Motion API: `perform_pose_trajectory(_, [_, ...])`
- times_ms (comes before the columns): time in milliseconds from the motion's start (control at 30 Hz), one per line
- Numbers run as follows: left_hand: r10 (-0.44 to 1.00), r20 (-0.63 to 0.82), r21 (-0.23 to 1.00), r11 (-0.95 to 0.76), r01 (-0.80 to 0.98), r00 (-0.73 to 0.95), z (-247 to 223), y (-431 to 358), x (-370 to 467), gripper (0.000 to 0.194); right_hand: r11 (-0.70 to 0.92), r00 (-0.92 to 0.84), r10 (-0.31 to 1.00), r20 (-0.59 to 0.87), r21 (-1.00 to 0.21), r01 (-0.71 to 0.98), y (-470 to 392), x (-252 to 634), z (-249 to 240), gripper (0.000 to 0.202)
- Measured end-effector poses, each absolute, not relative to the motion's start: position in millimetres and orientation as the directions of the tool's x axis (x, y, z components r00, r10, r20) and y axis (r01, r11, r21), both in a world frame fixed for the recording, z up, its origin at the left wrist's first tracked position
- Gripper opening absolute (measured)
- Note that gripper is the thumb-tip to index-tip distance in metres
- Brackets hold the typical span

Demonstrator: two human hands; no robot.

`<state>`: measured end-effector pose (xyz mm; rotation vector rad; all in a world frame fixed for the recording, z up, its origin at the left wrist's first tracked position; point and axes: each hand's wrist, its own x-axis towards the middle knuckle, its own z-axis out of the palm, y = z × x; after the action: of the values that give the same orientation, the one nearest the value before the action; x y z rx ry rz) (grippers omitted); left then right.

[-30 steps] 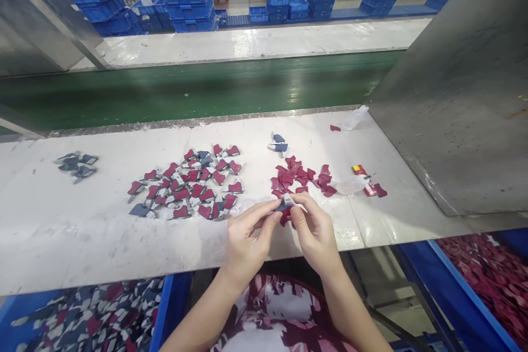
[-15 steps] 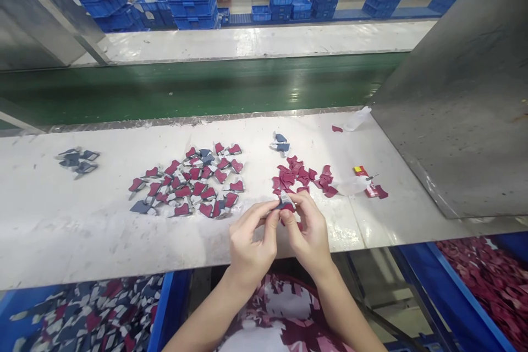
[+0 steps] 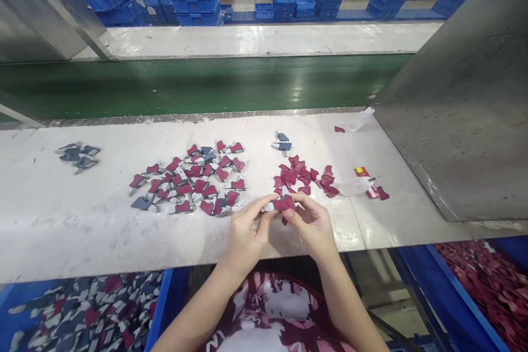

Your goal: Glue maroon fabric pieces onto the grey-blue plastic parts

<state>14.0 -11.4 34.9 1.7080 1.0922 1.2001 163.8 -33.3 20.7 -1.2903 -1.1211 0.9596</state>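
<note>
Between both hands, above the near part of the white table, is a small grey-and-blue plastic part with a dark red panel (image 3: 284, 203), its red face turned up. My left hand (image 3: 249, 231) pinches its pale left end with thumb and fingers. At its right end, my right hand (image 3: 315, 225) grips it, thumb against the red face. Just beyond the hands lies a loose pile of dark red panels (image 3: 295, 171). Left of them spreads a heap of assembled red-faced parts (image 3: 193, 179), a few showing blue sides. Two blue-grey parts (image 3: 282, 142) lie behind the red pile.
Several blue-grey parts (image 3: 78, 155) lie far left. A small clear bottle (image 3: 353, 187) and a red-yellow packet (image 3: 361, 171) rest right. Blue bins of parts (image 3: 94, 308) and red panels (image 3: 490, 286) stand below the table. A metal panel (image 3: 462, 104) bounds the right; a green belt (image 3: 214, 88) runs behind.
The part in my hands has been turned, so its red face now shows broadly upward and its pale end points left. Both hands still hold it in nearly the same place.
</note>
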Motion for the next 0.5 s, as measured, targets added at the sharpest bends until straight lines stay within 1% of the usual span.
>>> perform_pose_trajectory(33, [0.953,0.236,0.942,-0.273,0.197,0.192,37.3,-11.9,13.3,0.024,0.132,0.242,0.955,0.174,-0.975,0.18,-33.6,168.4,20.7,0.041])
perform_pose_trajectory(67, [0.965,0.172,0.961,-0.208,0.18,0.197,39.9,-12.4,12.5,0.023,0.202,0.254,0.924,0.287,-0.928,0.314,-33.9,173.0,21.7,0.049])
perform_pose_trajectory(100, [0.971,0.118,0.975,-0.154,0.163,0.21,42.4,-12.7,11.5,0.022,0.274,0.238,0.882,0.407,-0.853,0.445,-34.3,177.3,23.5,0.055])
perform_pose_trajectory(133, [0.971,0.075,0.983,-0.111,0.148,0.228,44.6,-12.9,10.3,0.022,0.343,0.184,0.839,0.513,-0.76,0.552,-34.5,181.1,26.0,0.054])
perform_pose_trajectory(200, [0.962,0.011,0.992,-0.044,0.116,0.273,48.3,-12.6,7.9,0.021,0.462,0.028,0.77,0.637,-0.588,0.664,-34.4,186.2,31.6,0.041])
perform_pose_trajectory(233, [0.955,-0.015,0.995,-0.015,0.102,0.297,49.8,-12.1,6.9,0.021,0.505,-0.038,0.748,0.663,-0.531,0.681,-34.1,187.4,34.0,0.034])
perform_pose_trajectory(267, [0.947,-0.038,0.996,0.01,0.087,0.319,51.1,-11.3,6.0,0.022,0.534,-0.083,0.735,0.673,-0.499,0.682,-33.7,187.8,35.7,0.031])
perform_pose_trajectory(333, [0.932,-0.071,0.997,0.057,0.049,0.355,53.3,-9.4,4.8,0.022,0.552,-0.106,0.732,0.673,-0.495,0.671,-32.2,186.7,35.8,0.028])
perform_pose_trajectory(433, [0.913,-0.109,0.993,0.121,-0.006,0.394,56.1,-5.3,4.0,0.023,0.541,-0.077,0.753,0.653,-0.55,0.637,-28.1,180.4,28.8,0.029])
perform_pose_trajectory(500, [0.908,-0.126,0.991,0.135,0.006,0.399,57.8,-0.8,2.0,0.024,0.546,-0.048,0.756,0.652,-0.59,0.595,-23.7,173.4,22.5,0.03])
